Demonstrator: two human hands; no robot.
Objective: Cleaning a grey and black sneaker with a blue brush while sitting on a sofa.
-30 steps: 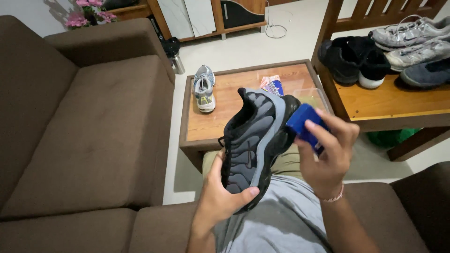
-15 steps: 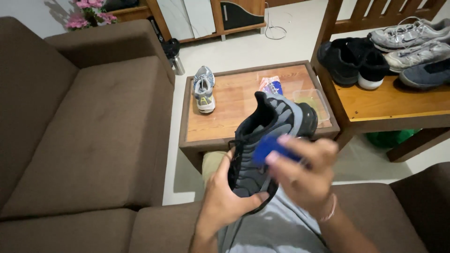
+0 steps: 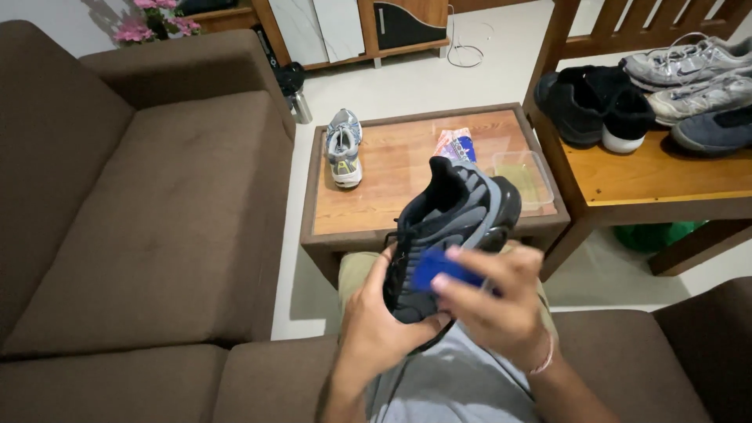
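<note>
I hold a black and grey sneaker (image 3: 454,215) above my lap, heel pointing away from me. My left hand (image 3: 376,325) grips its toe end from below and the left. My right hand (image 3: 489,301) holds a small blue brush or sponge block (image 3: 442,268) pressed against the shoe's side near the front. The exact kind of blue item is blurred.
A low wooden table (image 3: 392,176) ahead carries a grey sneaker (image 3: 343,146), a colourful packet (image 3: 456,145) and a clear plastic tub (image 3: 523,176). A wooden bench (image 3: 658,168) at right holds several shoes. A brown sofa (image 3: 141,211) fills the left; another cushion (image 3: 666,352) lies at right.
My right hand has brought the blue item from the shoe's heel side down to its front. The shoe has tilted and moved slightly right and down.
</note>
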